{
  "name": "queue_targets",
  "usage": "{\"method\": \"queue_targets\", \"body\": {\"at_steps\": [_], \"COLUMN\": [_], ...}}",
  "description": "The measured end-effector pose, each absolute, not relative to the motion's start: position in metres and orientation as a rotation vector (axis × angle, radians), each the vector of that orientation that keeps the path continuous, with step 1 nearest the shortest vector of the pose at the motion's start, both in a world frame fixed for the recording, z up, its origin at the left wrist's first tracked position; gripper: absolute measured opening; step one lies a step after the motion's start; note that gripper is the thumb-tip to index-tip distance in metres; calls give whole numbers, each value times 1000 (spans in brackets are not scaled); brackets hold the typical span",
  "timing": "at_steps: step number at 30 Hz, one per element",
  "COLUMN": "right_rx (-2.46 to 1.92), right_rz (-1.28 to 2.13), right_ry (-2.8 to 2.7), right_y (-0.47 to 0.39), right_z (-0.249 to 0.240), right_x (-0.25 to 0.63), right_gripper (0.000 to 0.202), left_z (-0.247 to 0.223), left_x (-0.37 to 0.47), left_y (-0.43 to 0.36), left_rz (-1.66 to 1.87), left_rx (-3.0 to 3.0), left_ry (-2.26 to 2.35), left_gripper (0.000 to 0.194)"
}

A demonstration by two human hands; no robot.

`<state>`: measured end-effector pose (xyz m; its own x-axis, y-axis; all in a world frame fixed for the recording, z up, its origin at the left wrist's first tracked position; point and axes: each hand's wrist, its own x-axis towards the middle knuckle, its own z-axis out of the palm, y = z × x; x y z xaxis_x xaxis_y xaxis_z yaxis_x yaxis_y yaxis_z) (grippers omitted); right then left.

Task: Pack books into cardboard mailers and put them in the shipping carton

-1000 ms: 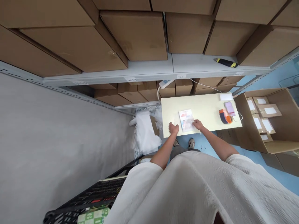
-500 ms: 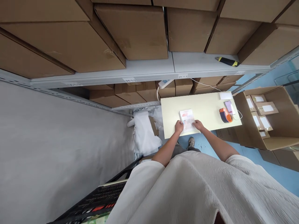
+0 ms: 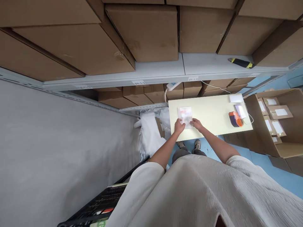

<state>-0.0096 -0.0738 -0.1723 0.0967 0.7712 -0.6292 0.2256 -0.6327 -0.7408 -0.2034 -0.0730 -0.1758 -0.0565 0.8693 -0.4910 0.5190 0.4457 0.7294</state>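
A flat, roughly square packet [image 3: 185,113] in whitish translucent wrapping, with faint reddish print showing through, lies toward the left part of the pale yellow tabletop [image 3: 210,110]. My left hand [image 3: 179,126] grips its near left edge, thumb on top. At the near right edge, my right hand [image 3: 196,123] pinches the wrapping between thumb and fingers. What exactly is inside the wrapping cannot be made out.
An orange and purple tape dispenser [image 3: 235,119] and a white box [image 3: 236,98] sit at the table's right end. An open carton [image 3: 293,126] of labelled small boxes stands to the right. Shelves hold brown cartons [image 3: 144,34] and a utility knife [image 3: 241,63]. White wrapping [image 3: 149,132] lies left.
Both hands and the packet have shifted left and slightly away from me on the table. The wrapping now covers the packet differently, and the view has swung a little left.
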Motion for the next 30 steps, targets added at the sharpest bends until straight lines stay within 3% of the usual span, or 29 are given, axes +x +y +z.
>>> {"method": "queue_targets", "body": {"at_steps": [16,24,30], "right_rx": [-1866,-1934,-1903], "right_rz": [1626,1585,1619], "right_ry": [-990,-1096,-1174], "right_y": [-5,-18,-33], "right_z": [-179,-155,-136], "right_x": [-73,-52,-27], "right_gripper": [62,45,34], "left_z": [-183,-165,-141], "left_x": [-273,-276,-260], "left_y": [-13,-33,-63], "left_rz": [642,724,780], "left_rx": [1101,1256,1292], "left_ry": [1692,1869,1928], "left_gripper": [30,52,49]}}
